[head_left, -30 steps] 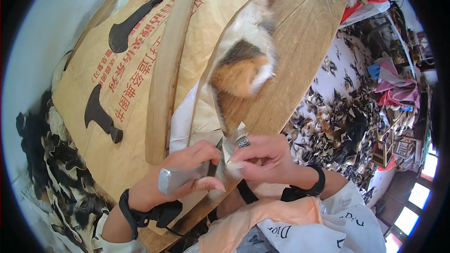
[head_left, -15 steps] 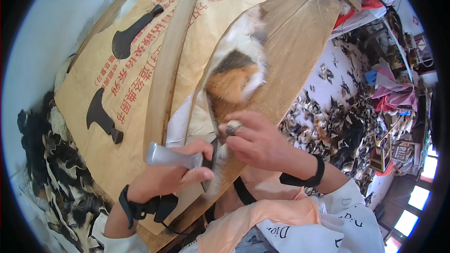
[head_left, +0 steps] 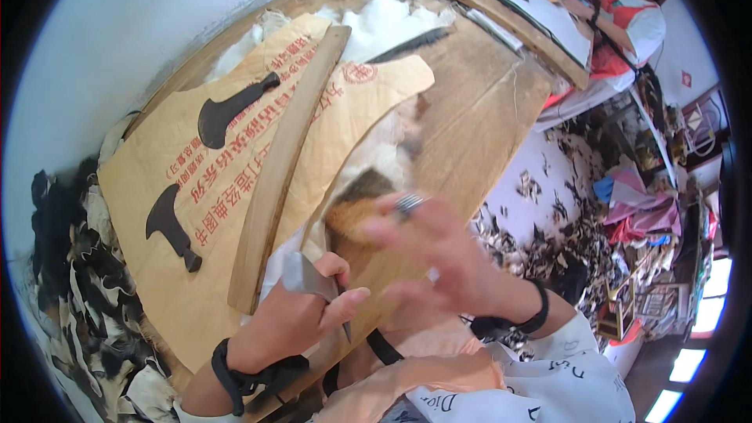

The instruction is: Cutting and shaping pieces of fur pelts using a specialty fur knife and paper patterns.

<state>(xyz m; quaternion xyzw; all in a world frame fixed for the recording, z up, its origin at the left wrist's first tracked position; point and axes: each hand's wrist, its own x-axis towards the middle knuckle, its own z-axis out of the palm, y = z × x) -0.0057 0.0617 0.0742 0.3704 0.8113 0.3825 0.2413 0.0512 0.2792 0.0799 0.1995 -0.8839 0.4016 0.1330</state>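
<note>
My left hand [head_left: 286,315] is wrapped around a knife [head_left: 304,276] with a grey handle, its narrow dark blade pointing down near the table's front edge. My right hand [head_left: 446,254] is raised over the table, blurred, fingers and thumb apart, with a ridged metal band [head_left: 409,205] on one finger. Beneath and beyond it lies a fur pelt [head_left: 356,215] in orange, black and white, partly under a brown paper sheet [head_left: 188,298] with red print. A long wooden strip [head_left: 286,164] and two dark crescent-bladed tools [head_left: 223,121] [head_left: 167,219] rest on that paper.
White fur [head_left: 392,19] lies at the table's far end. Across a wooden rail [head_left: 501,23], another person [head_left: 627,27] works at a white board. Black-and-white fur scraps [head_left: 102,305] are heaped at left; more scraps [head_left: 517,266] litter the floor at right.
My right hand has come up off the pelt and its fingers have spread. The knife in my left hand has swung away from the fur. The view has tilted up, showing the other person.
</note>
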